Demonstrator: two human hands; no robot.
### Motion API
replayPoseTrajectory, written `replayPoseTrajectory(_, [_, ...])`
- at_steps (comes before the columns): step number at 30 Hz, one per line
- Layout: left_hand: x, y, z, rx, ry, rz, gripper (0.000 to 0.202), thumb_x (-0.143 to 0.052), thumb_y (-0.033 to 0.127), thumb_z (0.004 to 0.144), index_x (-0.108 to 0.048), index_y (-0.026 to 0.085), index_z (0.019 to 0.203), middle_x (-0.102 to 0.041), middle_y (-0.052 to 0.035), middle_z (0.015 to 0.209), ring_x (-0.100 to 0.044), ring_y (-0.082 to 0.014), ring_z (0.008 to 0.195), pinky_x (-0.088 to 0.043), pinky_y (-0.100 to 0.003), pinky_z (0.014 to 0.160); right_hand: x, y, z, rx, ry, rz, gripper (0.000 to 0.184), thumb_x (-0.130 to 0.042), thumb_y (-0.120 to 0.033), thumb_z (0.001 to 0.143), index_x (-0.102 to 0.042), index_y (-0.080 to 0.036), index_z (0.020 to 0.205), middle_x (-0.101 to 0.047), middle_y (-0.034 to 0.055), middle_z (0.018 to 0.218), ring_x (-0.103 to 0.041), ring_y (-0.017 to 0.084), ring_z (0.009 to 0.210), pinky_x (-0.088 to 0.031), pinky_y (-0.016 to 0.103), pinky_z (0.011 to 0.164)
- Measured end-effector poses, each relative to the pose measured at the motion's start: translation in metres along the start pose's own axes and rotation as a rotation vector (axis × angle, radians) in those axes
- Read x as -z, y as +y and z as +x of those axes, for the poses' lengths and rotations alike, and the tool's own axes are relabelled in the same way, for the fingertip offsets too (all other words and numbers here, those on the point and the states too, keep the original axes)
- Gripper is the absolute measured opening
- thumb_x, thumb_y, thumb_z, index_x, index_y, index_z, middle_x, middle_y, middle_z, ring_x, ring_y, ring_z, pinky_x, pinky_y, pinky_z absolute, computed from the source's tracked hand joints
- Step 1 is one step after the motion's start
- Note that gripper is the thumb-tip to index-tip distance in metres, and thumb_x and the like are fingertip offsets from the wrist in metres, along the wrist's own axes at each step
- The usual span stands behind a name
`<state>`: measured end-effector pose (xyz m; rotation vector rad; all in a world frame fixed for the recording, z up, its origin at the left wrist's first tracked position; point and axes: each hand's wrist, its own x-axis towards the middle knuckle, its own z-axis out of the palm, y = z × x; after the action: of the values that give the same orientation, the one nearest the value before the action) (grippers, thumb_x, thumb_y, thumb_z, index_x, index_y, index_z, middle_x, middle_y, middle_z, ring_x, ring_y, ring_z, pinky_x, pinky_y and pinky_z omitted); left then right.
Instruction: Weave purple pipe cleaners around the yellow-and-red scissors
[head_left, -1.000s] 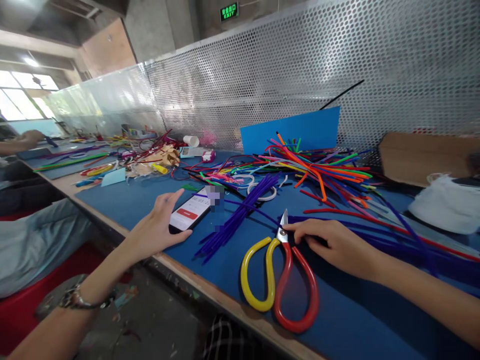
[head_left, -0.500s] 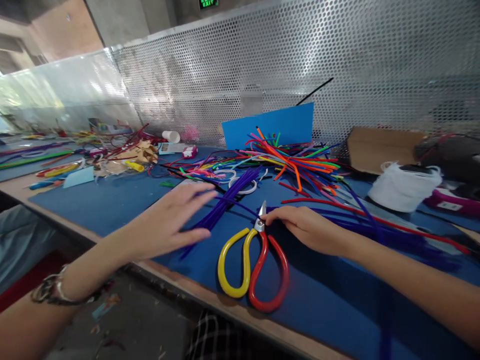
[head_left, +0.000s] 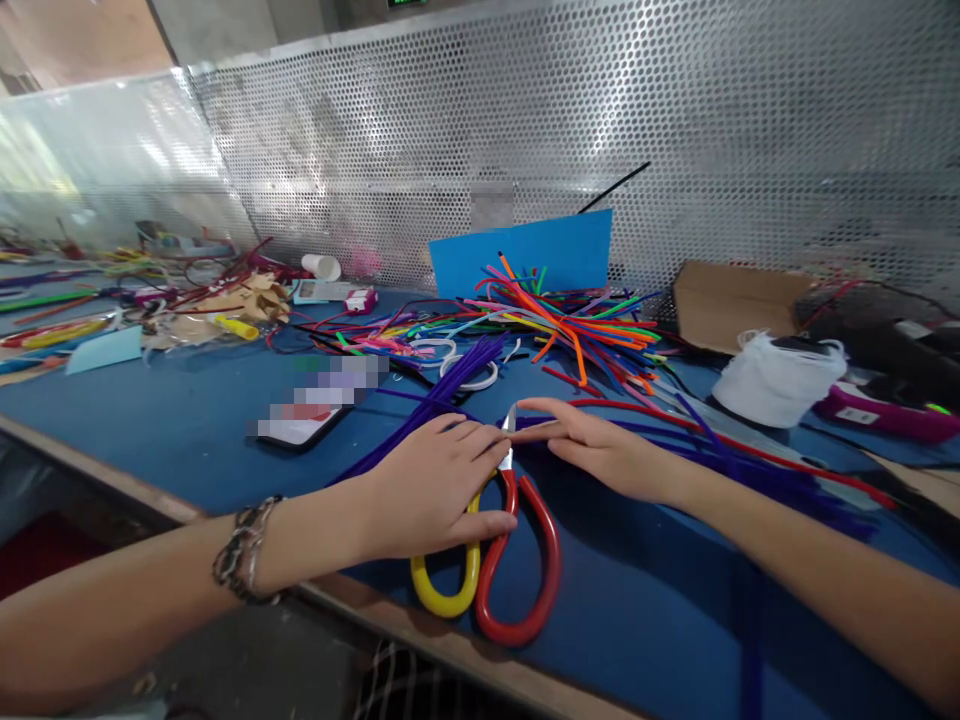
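A pair of scissors (head_left: pixel 512 490) with one yellow and one red handle lies on the blue tabletop, blades pointing away from me. My left hand (head_left: pixel 442 480) rests over the yellow handle and the pivot, fingers stretched out and thumb across the red shank. From the right, my right hand (head_left: pixel 600 445) reaches to the blades with its fingers extended and apart. The fingertips of both hands meet near the pivot, where the contact is partly hidden. Beyond my left hand lies a bundle of purple pipe cleaners (head_left: pixel 450 385). More purple pipe cleaners (head_left: pixel 787 490) spread beneath my right forearm.
A phone (head_left: pixel 322 425) with a blurred screen lies left of the purple bundle. Multicoloured pipe cleaners (head_left: pixel 570 330) pile up before a blue card (head_left: pixel 525 255). White cord (head_left: pixel 780 380) stands at right, near an opened cardboard box (head_left: pixel 742 305). A perforated metal screen (head_left: pixel 360 170) runs behind.
My left hand has come right and down onto the scissors, uncovering the phone. My right hand's fingers have stretched out from their earlier pinch at the blades. The view has shifted slightly.
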<state>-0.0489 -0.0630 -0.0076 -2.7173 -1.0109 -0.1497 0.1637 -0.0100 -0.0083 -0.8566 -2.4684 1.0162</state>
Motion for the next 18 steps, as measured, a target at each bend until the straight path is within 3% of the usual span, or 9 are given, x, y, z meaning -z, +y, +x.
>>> replayPoseTrajectory(3, [0.002,-0.003,0.001,0.0,0.008,-0.037,0.057,-0.045,0.057,0.083,-0.054,0.01,0.115,-0.058,-0.0117,0.114,-0.05,-0.0257,0.108,-0.03,-0.041,0.098,0.003,0.002,0.004,-0.063,0.086,0.11,0.034,-0.036,-0.013,0.08,-0.044,-0.016,0.112,-0.066,0.0086,0.105,-0.059,0.015,0.104,-0.042,0.034,0.093])
replayPoseTrajectory(6, [0.002,-0.005,0.004,0.001,0.018,-0.072,0.059,-0.048,0.059,0.081,-0.054,0.012,0.116,-0.057,-0.0115,0.112,-0.05,-0.025,0.108,-0.027,-0.041,0.101,0.009,-0.001,0.004,-0.067,0.116,-0.018,0.023,-0.039,-0.012,0.077,-0.052,-0.016,0.096,-0.066,0.0073,0.096,-0.062,0.014,0.09,-0.047,0.029,0.082])
replayPoseTrajectory(11, [0.001,-0.008,0.006,0.013,-0.006,-0.113,0.06,-0.05,0.059,0.079,-0.055,0.012,0.115,-0.057,-0.0114,0.103,-0.052,-0.0261,0.099,-0.037,-0.039,0.091,0.018,-0.012,-0.002,-0.067,-0.046,-0.47,0.017,-0.044,-0.008,0.072,-0.058,-0.018,0.076,-0.063,0.0017,0.073,-0.057,0.013,0.065,-0.042,0.023,0.059])
replayPoseTrajectory(14, [0.002,-0.01,0.007,-0.017,-0.021,-0.111,0.059,-0.05,0.059,0.079,-0.056,0.011,0.113,-0.056,-0.0112,0.102,-0.052,-0.0262,0.097,-0.039,-0.037,0.086,0.019,-0.016,-0.004,-0.111,-0.104,-0.669,0.017,-0.046,-0.01,0.074,-0.06,-0.018,0.078,-0.064,0.0035,0.076,-0.056,0.015,0.067,-0.04,0.025,0.061])
replayPoseTrajectory(18, [0.005,-0.012,0.01,-0.069,-0.022,-0.079,0.059,-0.049,0.061,0.079,-0.058,0.011,0.109,-0.057,-0.0109,0.1,-0.053,-0.0251,0.092,-0.041,-0.035,0.08,0.02,-0.018,-0.004,-0.188,-0.174,-0.77,0.017,-0.048,-0.015,0.074,-0.063,-0.019,0.082,-0.066,0.0033,0.081,-0.058,0.017,0.071,-0.039,0.026,0.062])
